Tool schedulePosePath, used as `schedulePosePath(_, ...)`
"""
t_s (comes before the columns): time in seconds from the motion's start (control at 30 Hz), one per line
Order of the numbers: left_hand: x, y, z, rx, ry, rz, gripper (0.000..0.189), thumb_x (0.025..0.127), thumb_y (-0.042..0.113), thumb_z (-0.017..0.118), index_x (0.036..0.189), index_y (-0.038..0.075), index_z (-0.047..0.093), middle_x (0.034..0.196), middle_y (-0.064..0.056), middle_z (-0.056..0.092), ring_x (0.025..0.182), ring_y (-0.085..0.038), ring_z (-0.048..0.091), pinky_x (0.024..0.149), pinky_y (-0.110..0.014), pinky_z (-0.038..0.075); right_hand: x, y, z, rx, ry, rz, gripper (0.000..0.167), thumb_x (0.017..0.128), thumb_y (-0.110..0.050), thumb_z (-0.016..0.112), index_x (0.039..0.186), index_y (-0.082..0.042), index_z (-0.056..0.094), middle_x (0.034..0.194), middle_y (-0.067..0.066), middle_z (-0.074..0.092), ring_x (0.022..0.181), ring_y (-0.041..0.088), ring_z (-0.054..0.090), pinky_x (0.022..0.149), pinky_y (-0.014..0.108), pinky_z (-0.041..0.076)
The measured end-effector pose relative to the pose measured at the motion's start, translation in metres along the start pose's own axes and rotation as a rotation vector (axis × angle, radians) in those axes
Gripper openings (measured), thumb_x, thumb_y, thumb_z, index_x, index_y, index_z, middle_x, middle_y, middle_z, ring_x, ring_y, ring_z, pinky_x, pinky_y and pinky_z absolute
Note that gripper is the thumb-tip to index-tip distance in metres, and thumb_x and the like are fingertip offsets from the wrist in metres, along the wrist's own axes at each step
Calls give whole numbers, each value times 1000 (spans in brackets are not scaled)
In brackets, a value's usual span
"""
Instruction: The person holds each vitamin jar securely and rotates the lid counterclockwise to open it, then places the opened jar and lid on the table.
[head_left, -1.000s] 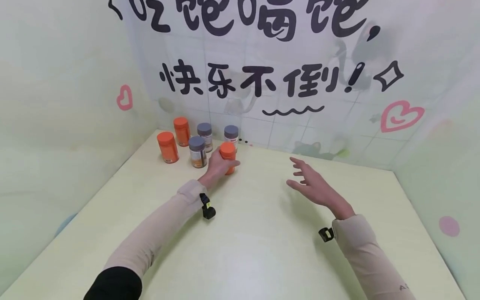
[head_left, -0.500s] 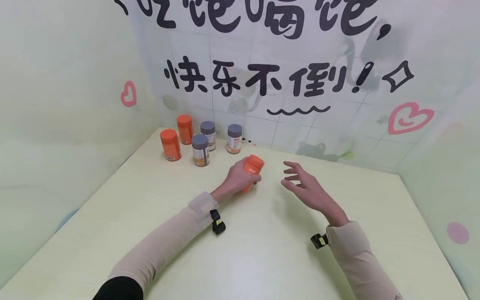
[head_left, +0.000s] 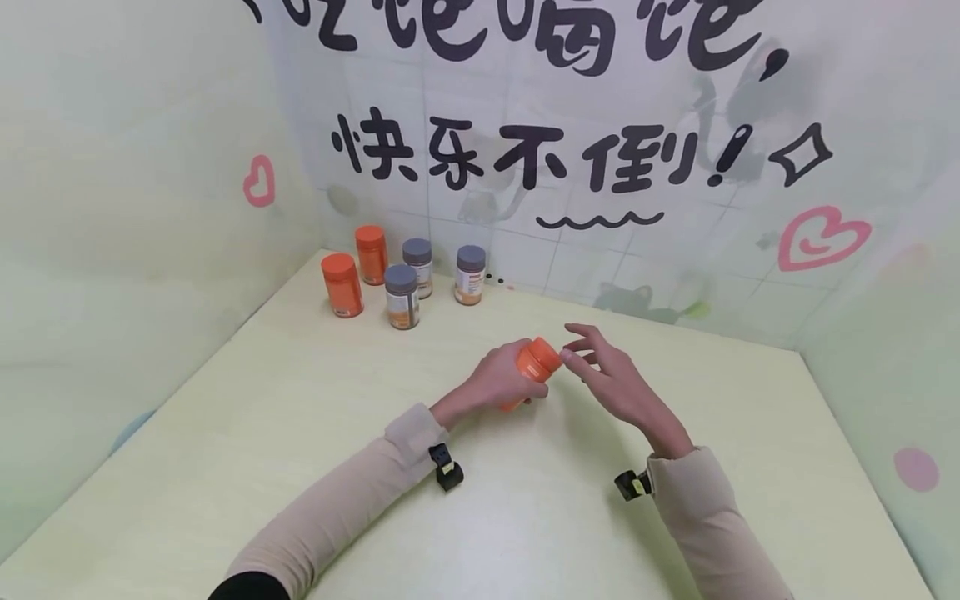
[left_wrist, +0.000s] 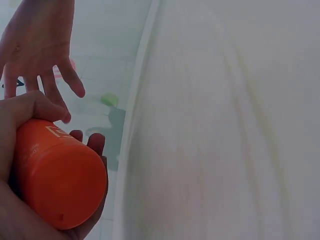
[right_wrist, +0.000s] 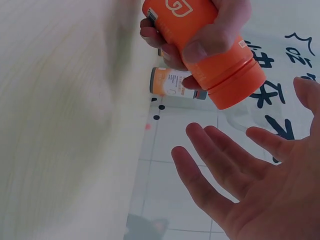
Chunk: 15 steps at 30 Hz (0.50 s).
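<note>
My left hand [head_left: 501, 377] grips an orange bottle [head_left: 537, 362] round its body, above the table. The bottle tilts, its orange cap [right_wrist: 237, 85] leaning toward my right hand. In the left wrist view the bottle's round base [left_wrist: 70, 185] faces the camera, with fingers curled about its side. My right hand [head_left: 617, 377] hovers just beyond the cap, fingers spread and holding nothing. The right wrist view shows a gap between those fingertips [right_wrist: 194, 131] and the cap.
At the back left of the table [head_left: 285, 433] stand two orange bottles [head_left: 342, 287] [head_left: 371, 257] and three grey-capped bottles [head_left: 402, 298] [head_left: 417, 267] [head_left: 470, 275]. A printed wall sheet [head_left: 525, 100] rises behind the table's rear edge.
My left hand has carried the orange bottle off the back group, right and nearer to me, tipping it along the way. My right hand has shifted slightly left.
</note>
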<state>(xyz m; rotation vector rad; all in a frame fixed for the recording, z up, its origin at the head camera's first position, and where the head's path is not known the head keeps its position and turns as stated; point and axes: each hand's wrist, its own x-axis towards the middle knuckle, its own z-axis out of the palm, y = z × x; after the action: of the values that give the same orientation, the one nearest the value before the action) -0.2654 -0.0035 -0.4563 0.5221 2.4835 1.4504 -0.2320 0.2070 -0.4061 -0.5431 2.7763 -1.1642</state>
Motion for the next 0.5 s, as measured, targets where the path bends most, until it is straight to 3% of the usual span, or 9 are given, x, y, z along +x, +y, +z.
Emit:
schedulePosePath(0.27, -1, 8, 4, 187, -106, 27, 46, 82, 28, 83, 121, 21, 58, 99, 4, 67, 72, -14, 66, 66, -28, 55, 8, -3, 2, 31, -13, -23, 49, 108, -44, 48, 146, -14, 50, 125, 19, 69, 102, 27, 69, 86, 48, 59)
schedulePosePath(0.4, -2, 12, 5, 267, -106, 34, 54, 82, 35, 84, 129, 24, 59, 105, 7, 68, 80, -11, 63, 67, -26, 52, 9, -6, 10, -99, -2, 23, 48, 106, -53, 47, 133, -17, 62, 113, 11, 73, 94, 21, 68, 75, 38, 57)
schedulePosePath(0.5, -2, 15, 6, 334, -82, 47, 54, 82, 40, 83, 130, 27, 61, 105, 9, 68, 82, -10, 61, 66, -25, 50, 10, -7, 18, -209, 30, 99, 51, 103, -63, 45, 115, -20, 69, 93, 3, 72, 79, 18, 64, 64, 32, 49)
